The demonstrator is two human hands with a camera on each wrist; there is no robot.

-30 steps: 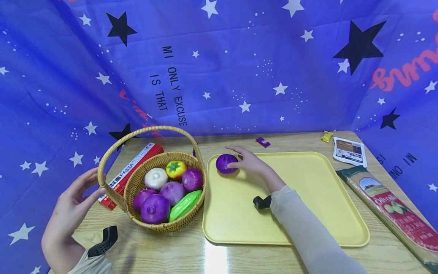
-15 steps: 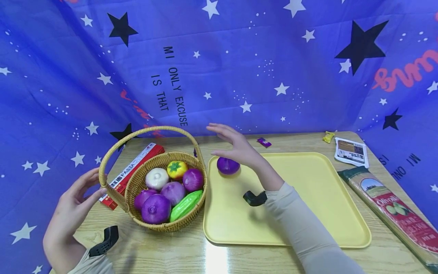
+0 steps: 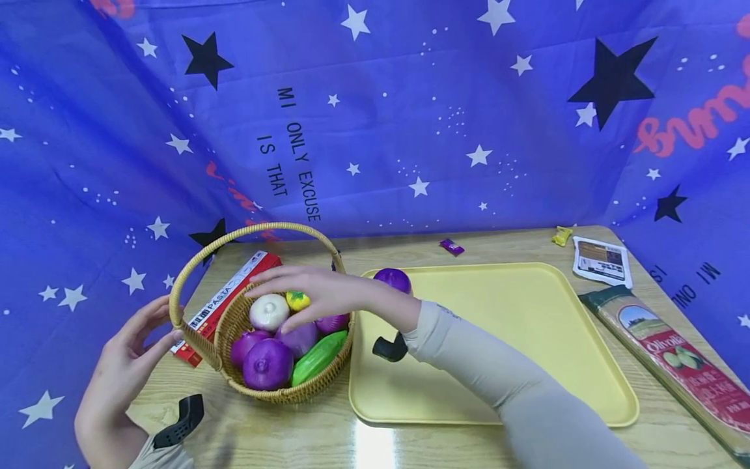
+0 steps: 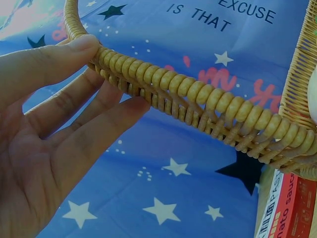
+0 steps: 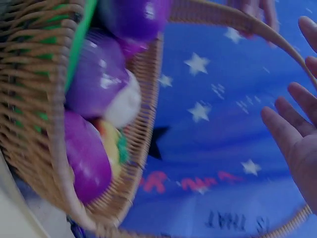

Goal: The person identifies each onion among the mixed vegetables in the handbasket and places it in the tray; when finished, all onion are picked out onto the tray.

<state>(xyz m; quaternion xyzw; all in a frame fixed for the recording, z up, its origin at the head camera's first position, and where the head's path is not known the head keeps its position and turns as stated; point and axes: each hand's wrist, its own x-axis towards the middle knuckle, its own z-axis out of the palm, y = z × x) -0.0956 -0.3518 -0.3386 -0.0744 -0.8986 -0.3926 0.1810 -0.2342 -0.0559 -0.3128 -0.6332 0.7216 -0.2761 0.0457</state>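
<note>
A wicker basket (image 3: 310,391) with a tall arched handle (image 4: 198,94) holds toy vegetables. Inside are several purple onions (image 3: 267,366), a white onion (image 3: 269,311), a green ridged vegetable (image 3: 319,358) and a yellow one with a green top (image 3: 297,300), partly covered. My left hand (image 3: 120,371) pinches the handle's left side, thumb in front and fingers behind. Over the basket hovers my right hand (image 3: 328,293), fingers stretched leftward and holding nothing; the right wrist view shows them spread beneath the arch. One purple onion (image 3: 394,280) sits at the tray's far-left corner, partly behind my right forearm.
The yellow tray (image 3: 486,339) lies right of the basket. A red pasta box (image 3: 228,299) stands behind the basket's left side. To the right are a long pasta bag (image 3: 668,352) and a white packet (image 3: 601,260); small purple (image 3: 452,247) and yellow (image 3: 561,236) wrapped pieces lie farther back.
My right hand has let go of the purple onion on the tray, risen, and swung left over the basket. My left hand keeps its place at the handle.
</note>
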